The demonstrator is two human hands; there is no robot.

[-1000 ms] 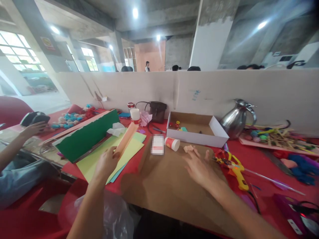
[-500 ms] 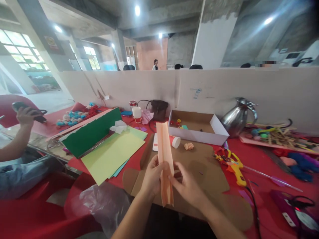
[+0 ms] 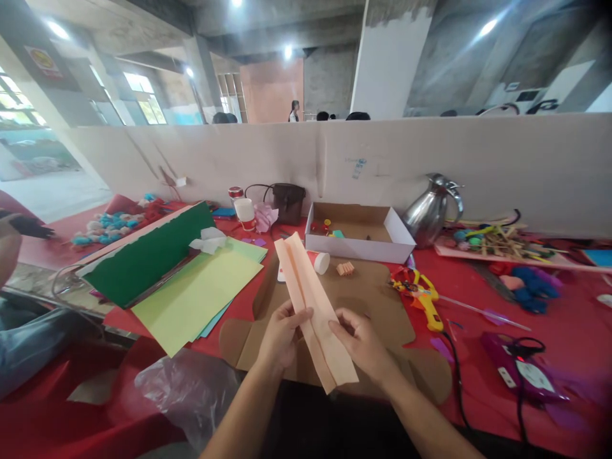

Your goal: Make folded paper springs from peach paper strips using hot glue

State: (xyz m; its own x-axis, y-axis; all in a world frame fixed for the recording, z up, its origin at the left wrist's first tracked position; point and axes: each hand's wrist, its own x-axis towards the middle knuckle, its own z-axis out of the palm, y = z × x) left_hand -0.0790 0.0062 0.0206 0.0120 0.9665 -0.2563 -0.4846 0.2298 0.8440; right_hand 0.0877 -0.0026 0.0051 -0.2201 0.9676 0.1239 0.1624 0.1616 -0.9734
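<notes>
Folded peach paper (image 3: 321, 319) slants above brown cardboard (image 3: 387, 312) at the near edge of the red worktop (image 3: 568, 325), the left hand (image 3: 280, 335) pinching its left side, the right hand (image 3: 363, 344) its right. By the cardboard's far edge lie a tipped paper cup (image 3: 322, 263) and a small pleated piece (image 3: 345, 268). A yellow glue gun (image 3: 429, 305) lies right of the cardboard; a steel jug (image 3: 426, 213) stands near the worktop's far edge.

A red-covered table (image 3: 581, 331) carries flat cardboard (image 3: 380, 290), an open box (image 3: 356, 248) and a metal jug (image 3: 425, 213).
</notes>
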